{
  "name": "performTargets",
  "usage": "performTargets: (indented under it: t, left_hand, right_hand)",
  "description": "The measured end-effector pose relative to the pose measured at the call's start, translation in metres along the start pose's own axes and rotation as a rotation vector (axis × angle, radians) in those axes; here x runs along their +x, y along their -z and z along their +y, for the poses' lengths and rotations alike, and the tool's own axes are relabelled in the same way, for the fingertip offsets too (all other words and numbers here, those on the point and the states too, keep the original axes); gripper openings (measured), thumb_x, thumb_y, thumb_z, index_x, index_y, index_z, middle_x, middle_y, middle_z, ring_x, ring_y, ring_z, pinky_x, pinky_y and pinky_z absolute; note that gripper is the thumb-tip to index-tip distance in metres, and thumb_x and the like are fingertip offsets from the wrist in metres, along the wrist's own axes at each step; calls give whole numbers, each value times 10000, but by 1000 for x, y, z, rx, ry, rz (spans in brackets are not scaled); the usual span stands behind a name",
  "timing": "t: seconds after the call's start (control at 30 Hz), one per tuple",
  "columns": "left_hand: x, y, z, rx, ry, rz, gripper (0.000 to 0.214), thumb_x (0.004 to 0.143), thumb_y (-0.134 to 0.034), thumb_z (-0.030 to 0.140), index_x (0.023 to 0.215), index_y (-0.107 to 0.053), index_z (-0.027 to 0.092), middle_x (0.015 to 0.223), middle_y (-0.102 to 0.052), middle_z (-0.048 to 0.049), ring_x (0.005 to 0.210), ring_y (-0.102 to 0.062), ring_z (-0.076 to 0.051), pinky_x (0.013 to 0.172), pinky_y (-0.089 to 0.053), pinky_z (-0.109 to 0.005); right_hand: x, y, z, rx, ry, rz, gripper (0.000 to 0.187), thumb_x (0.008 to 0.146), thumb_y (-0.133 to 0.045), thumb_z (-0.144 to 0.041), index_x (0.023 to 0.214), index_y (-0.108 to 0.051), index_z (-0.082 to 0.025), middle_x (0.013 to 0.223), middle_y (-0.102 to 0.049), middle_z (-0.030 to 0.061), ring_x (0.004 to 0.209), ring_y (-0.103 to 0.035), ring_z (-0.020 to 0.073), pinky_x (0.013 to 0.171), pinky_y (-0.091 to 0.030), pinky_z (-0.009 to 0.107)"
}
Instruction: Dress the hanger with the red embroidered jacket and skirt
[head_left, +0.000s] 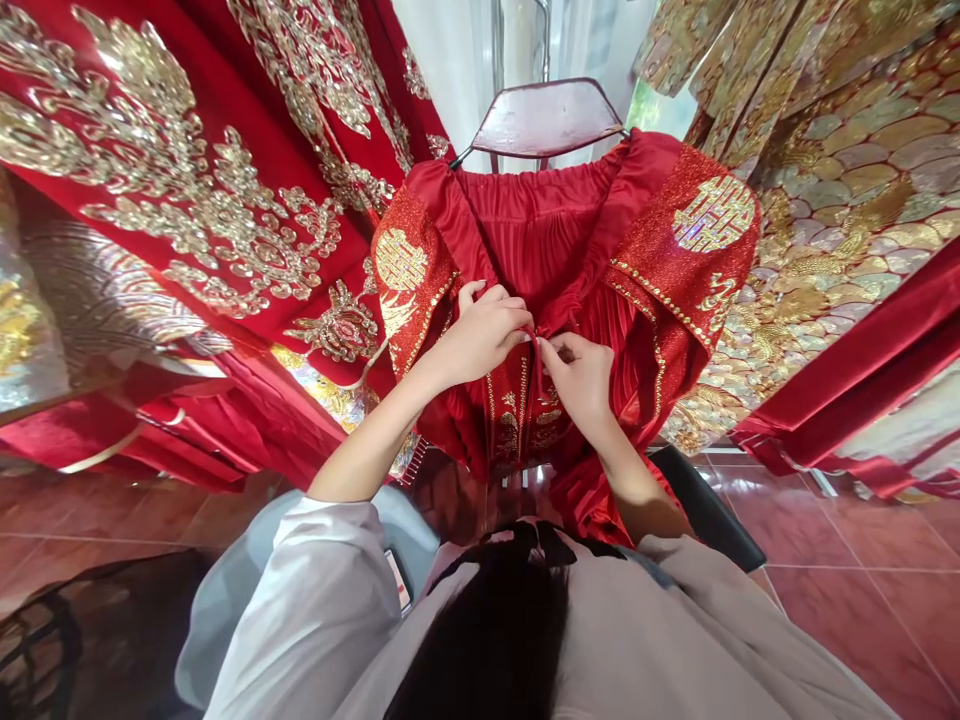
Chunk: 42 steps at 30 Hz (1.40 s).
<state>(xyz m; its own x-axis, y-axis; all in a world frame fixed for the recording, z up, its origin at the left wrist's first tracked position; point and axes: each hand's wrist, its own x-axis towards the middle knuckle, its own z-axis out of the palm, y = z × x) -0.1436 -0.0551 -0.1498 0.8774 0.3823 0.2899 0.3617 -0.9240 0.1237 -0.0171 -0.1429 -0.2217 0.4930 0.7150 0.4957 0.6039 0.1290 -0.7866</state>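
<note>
A red pleated skirt [570,240] with gold-embroidered panels hangs in front of me from a dark red hanger [547,115]. My left hand [480,335] and my right hand [581,375] meet at the middle of its waistband. Both are closed in a pinch on a thin red tie string [536,352] that runs between them. The fingertips nearly touch each other. Gold double-happiness emblems [712,212] show on the skirt's outer panels. My forearms reach up from white and beige sleeves at the bottom of the view.
A red garment with heavy gold embroidery [187,190] hangs at the left. Gold scale-patterned fabric [847,200] with a red border hangs at the right. Reddish floor tiles [847,580] lie below. A dark seat edge [709,505] sits beside my right arm.
</note>
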Motion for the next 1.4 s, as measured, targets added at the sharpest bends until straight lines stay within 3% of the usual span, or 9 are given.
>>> performTargets:
  t: [0.23,0.47,0.7,0.83,0.9,0.97,1.1,1.23,1.4]
  left_hand:
    - [2,-3,3,-73,12,32,221,896,-418,193,746,-581,191,867,-643,-38,970,-507,-225,996,-243,-478]
    - [-4,3,8,-36,-19,48,208,901,-453,193,824,-645,180,892,-640,-39,960,-499,-220,972,-215,-482]
    - [-27,15,10,70,49,161,237,919,-444,202,896,-680,213,904,-646,-53,949,-503,-233,888,-262,-457]
    - [-36,26,3,21,-65,54,205,898,-442,170,883,-644,201,931,-640,-40,965,-519,-215,897,-316,-428]
    - [-37,37,2,-71,-132,113,188,881,-434,169,933,-612,199,1025,-620,-42,1011,-529,-199,902,-373,-378]
    - [-34,47,3,-111,-54,309,161,852,-477,215,973,-581,192,1072,-597,-54,992,-554,-188,881,-427,-334]
    - [-8,45,6,-8,491,563,318,832,-558,410,1025,-546,157,943,-617,-97,936,-601,-254,846,-466,-353]
    - [23,26,-4,26,780,490,507,801,-610,433,1145,-490,81,946,-624,-179,1037,-586,-367,869,-454,-414]
    - [22,30,-37,-397,652,585,292,693,-581,122,982,-544,145,826,-617,-97,971,-603,-288,900,-442,-393]
  right_hand:
    - [-8,-7,1,37,85,140,208,846,-553,-315,816,-692,-163,783,-683,56,645,-597,149,658,-486,274]
    - [-5,1,4,-40,0,6,231,828,-533,-298,639,-569,-171,593,-583,7,536,-512,116,584,-396,241]
    - [-42,-22,68,-225,-192,-323,182,765,-523,-145,588,-557,-175,592,-609,20,547,-534,131,566,-369,237]
    - [-50,0,78,-267,-173,-307,144,712,-601,-137,581,-597,-197,578,-618,15,547,-559,166,556,-379,263]
    - [-35,25,65,-293,-144,-176,112,752,-574,-165,680,-651,-203,675,-655,35,619,-594,190,618,-415,297]
    - [-8,49,44,-303,-85,44,186,845,-492,-243,808,-667,-191,799,-669,59,708,-614,194,706,-447,324]
    - [60,63,2,-352,74,376,299,884,-490,-419,951,-608,-152,836,-618,89,767,-597,200,735,-466,343]
    - [100,47,-10,-485,101,381,243,822,-574,-319,978,-564,-134,975,-591,152,969,-573,269,820,-461,407]
    - [108,64,-14,-264,48,280,113,758,-482,-64,767,-560,-146,786,-600,90,809,-576,198,810,-464,381]
